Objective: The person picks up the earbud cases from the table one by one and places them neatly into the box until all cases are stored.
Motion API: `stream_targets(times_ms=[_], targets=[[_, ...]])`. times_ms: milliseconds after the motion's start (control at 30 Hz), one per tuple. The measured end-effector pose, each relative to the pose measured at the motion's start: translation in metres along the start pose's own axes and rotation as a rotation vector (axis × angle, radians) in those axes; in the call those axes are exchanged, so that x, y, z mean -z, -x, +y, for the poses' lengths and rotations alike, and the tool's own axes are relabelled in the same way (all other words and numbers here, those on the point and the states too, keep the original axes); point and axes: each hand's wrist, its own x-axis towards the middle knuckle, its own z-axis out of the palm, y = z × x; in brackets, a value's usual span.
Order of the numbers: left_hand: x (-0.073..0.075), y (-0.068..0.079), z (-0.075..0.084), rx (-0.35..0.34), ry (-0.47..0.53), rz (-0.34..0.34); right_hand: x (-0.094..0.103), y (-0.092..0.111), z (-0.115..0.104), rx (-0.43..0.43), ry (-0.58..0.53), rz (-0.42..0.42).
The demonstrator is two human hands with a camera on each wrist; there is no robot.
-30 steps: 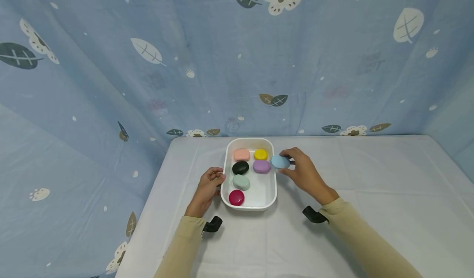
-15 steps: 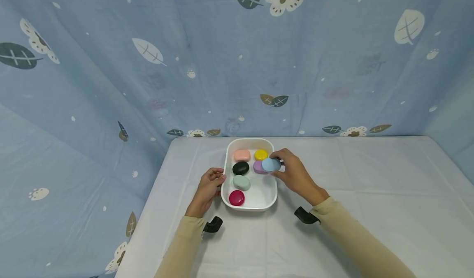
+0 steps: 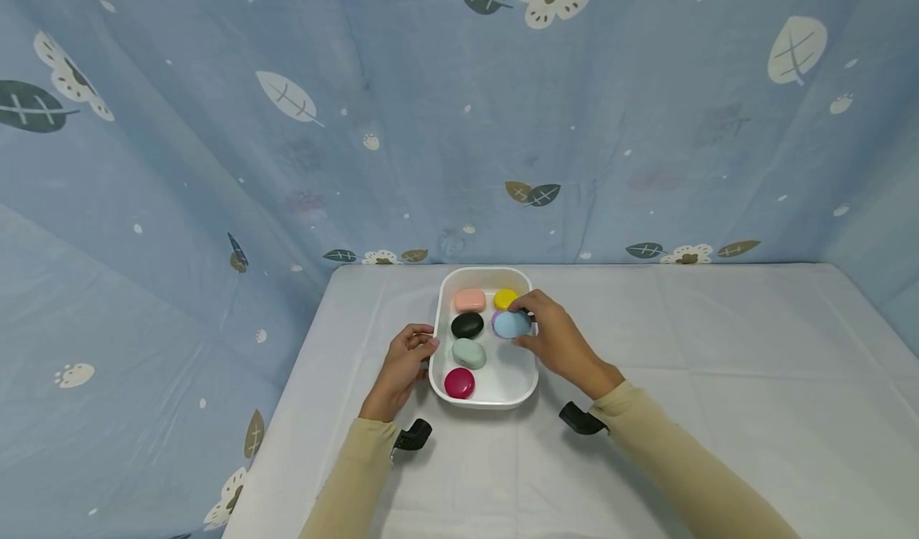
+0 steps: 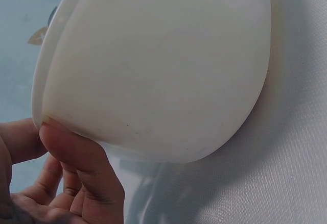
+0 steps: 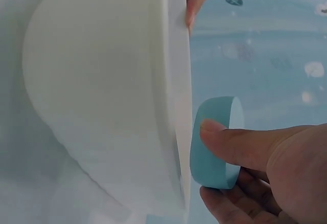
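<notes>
A white rounded tray [image 3: 508, 381] stands on the table with several smooth soap bars in it. My left hand [image 3: 398, 370] pinches the tray's left rim between thumb and finger, plain in the left wrist view against the tray wall [image 4: 153, 71]. Above the tray's right side, my right hand [image 3: 563, 344] holds a light blue oval soap bar [image 3: 511, 324] by its edges. In the right wrist view this soap [image 5: 209, 155] is tipped on edge just past the rim. It covers most of a purple soap bar [image 3: 495, 317].
Inside the tray lie a pink soap [image 3: 470, 300], a yellow one [image 3: 506, 298], a black one [image 3: 467, 325], a pale green one [image 3: 469, 353] and a crimson one [image 3: 459, 383]. A white cloth [image 3: 718, 379] covers the table, and a blue patterned curtain [image 3: 431, 140] hangs behind.
My right hand has carried the light blue soap leftward from beside the tray's right rim to over the purple soap. The left hand stays on the left rim.
</notes>
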Motion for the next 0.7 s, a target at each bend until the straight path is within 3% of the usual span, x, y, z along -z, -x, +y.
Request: stream_targets(times_ms=[500,700], targets=[[0.000,0.000,0.000,-0.004,0.002,0.004,-0.008,-0.002,-0.008,0.055,-0.018,0.004],[-0.001,0.000,0.000,0.003,0.001,0.003,-0.012,-0.002,-0.009,0.039,-0.001,-0.013]])
